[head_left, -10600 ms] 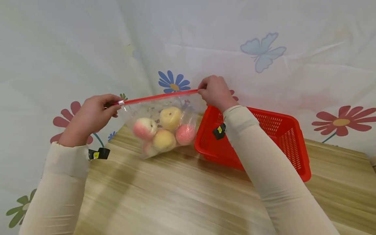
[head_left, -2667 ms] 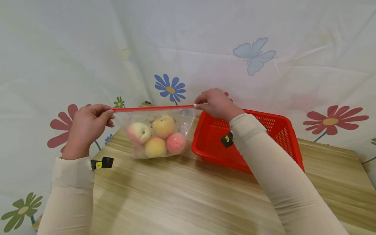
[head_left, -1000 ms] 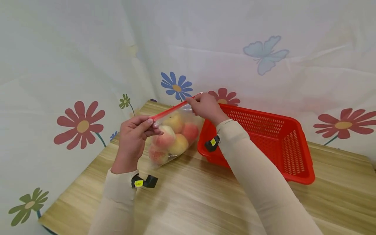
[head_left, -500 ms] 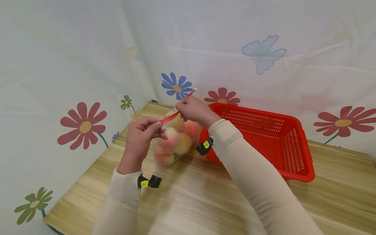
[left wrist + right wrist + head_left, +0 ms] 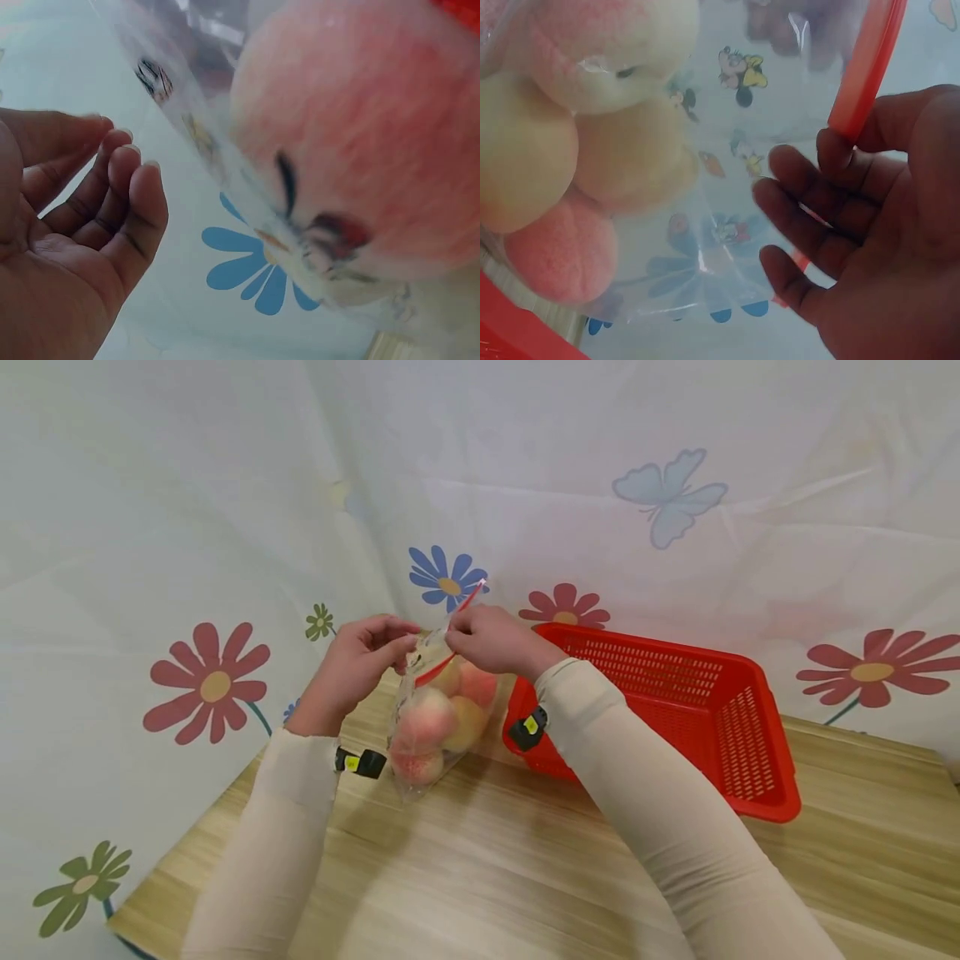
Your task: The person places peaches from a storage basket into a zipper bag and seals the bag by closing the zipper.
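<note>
A clear zip bag [image 5: 460,739] with a red zip strip [image 5: 432,673] hangs from my right hand [image 5: 491,639], close over the table. The thumb and forefinger pinch the strip near its middle, as the right wrist view shows. Inside are several pale yellow and pink peaches [image 5: 526,154]; small cartoon figures [image 5: 739,71] are printed on the plastic. My left hand [image 5: 360,664] is beside the bag's left upper side. In the left wrist view its fingers [image 5: 150,199] are loosely bent, hold nothing, and stand apart from the plastic.
A red plastic basket [image 5: 772,735] with slotted walls stands right of the bag, partly behind my right forearm. The wood-grain table [image 5: 450,877] reaches its left edge below the left sleeve. Behind hangs a pale cloth [image 5: 487,460] printed with flowers and a butterfly.
The zip slider went from the left end to the right. The bag turned from broadside to slanted. My right hand moved inward along the strip; my left hand let go of it and rose.
</note>
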A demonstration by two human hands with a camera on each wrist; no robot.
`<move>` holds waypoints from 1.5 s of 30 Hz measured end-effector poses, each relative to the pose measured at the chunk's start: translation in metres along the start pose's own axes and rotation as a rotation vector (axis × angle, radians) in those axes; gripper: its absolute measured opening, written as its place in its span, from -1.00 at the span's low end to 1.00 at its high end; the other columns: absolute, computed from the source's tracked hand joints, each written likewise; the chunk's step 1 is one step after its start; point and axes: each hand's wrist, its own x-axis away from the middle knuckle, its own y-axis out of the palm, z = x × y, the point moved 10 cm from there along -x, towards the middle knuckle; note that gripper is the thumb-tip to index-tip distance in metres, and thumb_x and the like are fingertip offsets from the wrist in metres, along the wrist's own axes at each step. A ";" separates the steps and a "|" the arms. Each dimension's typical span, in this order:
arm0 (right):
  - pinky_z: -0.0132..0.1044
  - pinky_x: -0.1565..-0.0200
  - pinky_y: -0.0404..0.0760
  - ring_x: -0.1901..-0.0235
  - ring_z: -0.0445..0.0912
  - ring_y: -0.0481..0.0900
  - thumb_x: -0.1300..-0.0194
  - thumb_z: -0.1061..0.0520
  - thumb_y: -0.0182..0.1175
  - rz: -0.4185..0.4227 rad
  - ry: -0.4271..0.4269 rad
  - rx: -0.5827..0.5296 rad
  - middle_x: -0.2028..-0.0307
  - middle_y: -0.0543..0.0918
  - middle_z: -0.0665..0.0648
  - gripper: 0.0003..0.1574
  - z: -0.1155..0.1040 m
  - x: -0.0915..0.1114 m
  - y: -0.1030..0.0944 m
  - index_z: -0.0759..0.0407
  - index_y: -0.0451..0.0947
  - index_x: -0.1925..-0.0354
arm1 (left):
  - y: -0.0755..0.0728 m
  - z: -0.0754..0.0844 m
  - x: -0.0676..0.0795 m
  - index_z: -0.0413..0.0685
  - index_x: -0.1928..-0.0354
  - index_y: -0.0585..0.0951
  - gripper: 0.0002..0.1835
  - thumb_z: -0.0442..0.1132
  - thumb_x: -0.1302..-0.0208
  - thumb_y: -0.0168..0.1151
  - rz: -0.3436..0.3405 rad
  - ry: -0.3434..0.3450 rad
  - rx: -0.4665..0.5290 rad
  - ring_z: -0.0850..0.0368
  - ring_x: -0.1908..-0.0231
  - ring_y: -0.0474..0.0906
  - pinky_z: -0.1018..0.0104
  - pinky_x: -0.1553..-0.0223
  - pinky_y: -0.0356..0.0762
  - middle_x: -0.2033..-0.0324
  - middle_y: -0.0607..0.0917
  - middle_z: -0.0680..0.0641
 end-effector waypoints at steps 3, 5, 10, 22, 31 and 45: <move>-0.34 0.40 0.47 0.42 -0.05 0.47 -0.42 -0.02 -0.01 -0.003 -0.021 0.005 0.46 0.55 0.12 -0.71 -0.003 0.001 0.000 0.10 0.53 0.34 | 0.000 0.003 -0.017 0.05 -0.09 0.60 -0.73 -0.16 -0.41 0.12 -0.030 -0.001 -0.124 0.03 0.31 0.55 0.31 0.22 0.59 0.19 0.65 -0.04; -0.33 0.38 0.48 0.39 -0.06 0.47 -0.41 -0.01 0.01 -0.004 -0.027 0.006 0.43 0.55 0.10 -0.73 -0.004 0.001 0.000 0.09 0.53 0.31 | 0.004 0.005 -0.029 0.11 -0.13 0.57 -0.71 -0.19 -0.43 0.08 -0.063 -0.002 -0.198 0.03 0.27 0.56 0.28 0.19 0.59 0.13 0.64 -0.06; -0.32 0.33 0.54 0.33 -0.06 0.47 -0.39 -0.02 0.05 -0.010 -0.046 0.025 0.35 0.57 0.05 -0.80 -0.007 0.003 0.001 0.05 0.53 0.22 | 0.019 0.011 -0.054 0.19 -0.23 0.50 -0.61 -0.27 -0.43 -0.01 -0.148 -0.004 -0.306 0.00 0.28 0.57 0.24 0.31 0.55 0.06 0.59 -0.09; -0.33 0.22 0.56 0.26 -0.09 0.49 -0.38 0.02 0.06 -0.030 -0.149 0.105 0.27 0.59 0.04 -0.78 -0.024 0.003 0.008 0.07 0.58 0.17 | 0.016 0.003 -0.082 -0.02 -0.01 0.66 -0.68 -0.30 -0.39 -0.05 -0.248 0.046 -0.667 -0.06 0.04 0.41 0.09 0.09 0.48 0.02 0.53 -0.16; -0.35 0.41 0.54 0.47 -0.09 0.49 -0.30 -0.03 0.13 -0.058 -0.083 0.114 0.52 0.57 0.05 -0.77 -0.015 0.005 0.014 0.08 0.55 0.37 | -0.012 -0.004 -0.070 -0.10 0.09 0.68 -0.79 -0.19 -0.38 0.15 -0.158 0.055 -0.674 -0.16 -0.36 0.18 -0.10 -0.36 0.23 -0.33 0.30 -0.21; -0.33 0.33 0.61 0.35 -0.05 0.55 -0.22 0.09 0.29 -0.069 -0.007 0.121 0.36 0.63 0.05 -0.88 -0.003 0.027 0.002 0.06 0.60 0.25 | -0.052 0.009 -0.037 -0.11 0.10 0.70 -0.81 -0.23 -0.34 0.19 -0.109 0.080 -0.767 -0.12 -0.01 0.58 -0.22 -0.46 -0.31 0.13 0.73 -0.18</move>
